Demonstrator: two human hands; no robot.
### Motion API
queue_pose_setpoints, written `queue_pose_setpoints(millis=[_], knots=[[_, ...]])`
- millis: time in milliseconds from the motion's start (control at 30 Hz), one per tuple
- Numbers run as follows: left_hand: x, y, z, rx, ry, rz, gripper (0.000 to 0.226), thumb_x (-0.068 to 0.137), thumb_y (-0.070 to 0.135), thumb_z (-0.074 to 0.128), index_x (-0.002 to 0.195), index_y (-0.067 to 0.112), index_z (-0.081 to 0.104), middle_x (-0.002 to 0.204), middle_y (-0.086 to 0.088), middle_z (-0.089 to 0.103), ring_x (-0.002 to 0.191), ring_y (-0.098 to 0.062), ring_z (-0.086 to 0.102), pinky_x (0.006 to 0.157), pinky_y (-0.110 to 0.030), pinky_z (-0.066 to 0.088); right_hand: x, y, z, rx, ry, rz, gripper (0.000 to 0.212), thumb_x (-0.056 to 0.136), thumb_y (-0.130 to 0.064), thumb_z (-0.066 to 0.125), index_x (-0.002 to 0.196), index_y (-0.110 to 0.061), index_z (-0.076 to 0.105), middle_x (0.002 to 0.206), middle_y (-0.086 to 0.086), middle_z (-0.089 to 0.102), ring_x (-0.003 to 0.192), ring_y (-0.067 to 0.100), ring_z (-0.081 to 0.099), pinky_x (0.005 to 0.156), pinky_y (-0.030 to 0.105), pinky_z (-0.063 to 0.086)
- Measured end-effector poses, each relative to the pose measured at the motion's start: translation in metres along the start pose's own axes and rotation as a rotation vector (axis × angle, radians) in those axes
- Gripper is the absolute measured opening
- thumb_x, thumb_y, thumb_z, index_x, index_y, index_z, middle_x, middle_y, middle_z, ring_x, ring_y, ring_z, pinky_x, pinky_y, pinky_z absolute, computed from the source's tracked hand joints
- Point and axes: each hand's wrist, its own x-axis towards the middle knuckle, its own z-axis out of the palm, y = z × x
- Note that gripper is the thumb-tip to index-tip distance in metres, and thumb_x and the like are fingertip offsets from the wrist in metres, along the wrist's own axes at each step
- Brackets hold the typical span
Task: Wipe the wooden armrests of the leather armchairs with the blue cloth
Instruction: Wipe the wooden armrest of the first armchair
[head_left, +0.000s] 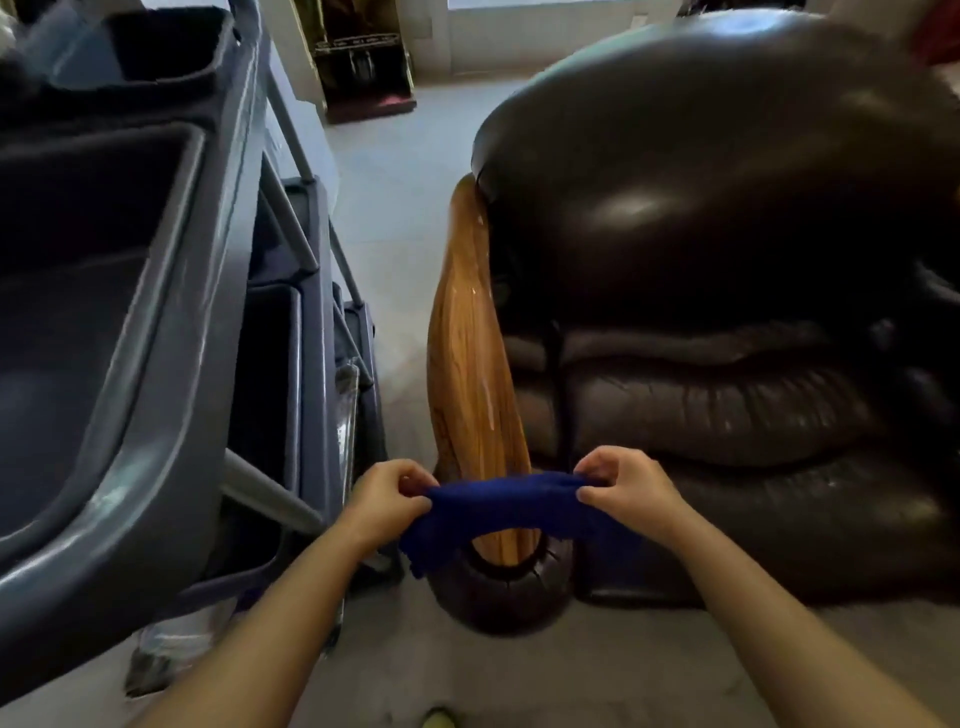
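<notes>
Blue, nubby-textured cloth is stretched between both hands in the lower centre of the frame, bunched into a band that sags at its lower edge, with a loose corner hanging down at its left end. Both bare forearms rise from the bottom edge and converge slightly toward the middle. The left hand is curled closed, fingers and thumb pinching the cloth's left end, knuckles up and wrist bent a little inward. The right hand mirrors it, fingertips pinched shut on the right end. The cloth lies across the near end of the glossy, honey-coloured wooden armrest, which runs from centre frame down to where the cloth crosses it; whether the fabric touches the wood cannot be told. The armrest belongs to a dark brown, padded leather armchair filling the right half of the frame, its rounded leather arm front just below the cloth. A grey plastic cleaning cart with deep bins occupies the left side, standing on a pale floor.
</notes>
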Motion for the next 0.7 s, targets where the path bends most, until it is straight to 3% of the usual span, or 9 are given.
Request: queue_pose_setpoints(millis=[133, 367, 467, 533, 600, 700], knots=[[0.030, -0.030, 0.015, 0.030, 0.016, -0.002, 0.022, 0.079, -0.002, 0.060, 0.087, 0.018, 0.065, 0.090, -0.003, 0.069, 0.088, -0.015, 0.064, 0.080, -0.036, 0.055, 0.030, 0.026, 0.029, 0.046, -0.005, 0.020, 0.022, 0.076, -0.013, 0.070, 0.089, -0.029, 0.062, 0.088, -0.010, 0.065, 0.085, 0.003, 0.060, 0.072, 0.023, 0.048], [0.109, -0.059, 0.034, 0.093, -0.015, 0.009, 0.020, 0.081, 0.003, 0.059, 0.088, 0.021, 0.063, 0.093, 0.000, 0.066, 0.091, -0.014, 0.062, 0.082, -0.033, 0.053, 0.102, 0.060, 0.055, 0.044, -0.048, 0.007, 0.023, 0.077, -0.015, 0.069, 0.085, -0.033, 0.058, 0.088, -0.011, 0.062, 0.085, 0.002, 0.059, 0.065, 0.017, 0.042], [0.140, -0.064, 0.050, 0.123, 0.179, 0.119, 0.025, 0.082, 0.004, 0.058, 0.104, 0.016, 0.062, 0.108, -0.005, 0.064, 0.105, -0.021, 0.059, 0.089, -0.027, 0.044, 0.136, 0.066, 0.063, 0.040, 0.088, 0.003, 0.025, 0.078, -0.017, 0.068, 0.092, -0.034, 0.056, 0.095, -0.012, 0.060, 0.097, 0.008, 0.059, 0.069, 0.018, 0.043], [0.150, -0.070, 0.066, 0.193, 0.440, 0.243, 0.045, 0.088, 0.014, 0.052, 0.132, 0.015, 0.042, 0.138, -0.007, 0.046, 0.131, -0.023, 0.039, 0.105, -0.027, 0.028, 0.149, 0.069, 0.080, -0.036, 0.394, -0.051, 0.039, 0.081, -0.027, 0.064, 0.117, -0.029, 0.050, 0.118, -0.005, 0.056, 0.117, 0.016, 0.051, 0.088, 0.031, 0.046], [0.150, -0.078, 0.088, 0.293, 0.582, 0.328, 0.058, 0.094, 0.029, 0.036, 0.145, 0.022, 0.012, 0.157, -0.001, 0.011, 0.144, -0.015, 0.004, 0.115, -0.034, 0.004, 0.149, 0.071, 0.106, -0.087, 0.602, -0.130, 0.057, 0.087, -0.041, 0.049, 0.139, -0.029, 0.028, 0.148, 0.002, 0.034, 0.139, 0.019, 0.025, 0.111, 0.044, 0.026], [0.155, -0.097, 0.124, 0.419, 0.530, 0.392, 0.060, 0.092, 0.041, 0.016, 0.143, 0.030, -0.014, 0.154, 0.006, -0.018, 0.142, -0.009, -0.016, 0.114, -0.041, -0.011, 0.147, 0.077, 0.151, -0.187, 0.555, -0.205, 0.063, 0.089, -0.054, 0.022, 0.142, -0.040, -0.009, 0.158, -0.004, -0.007, 0.143, 0.011, -0.013, 0.115, 0.044, -0.003]])
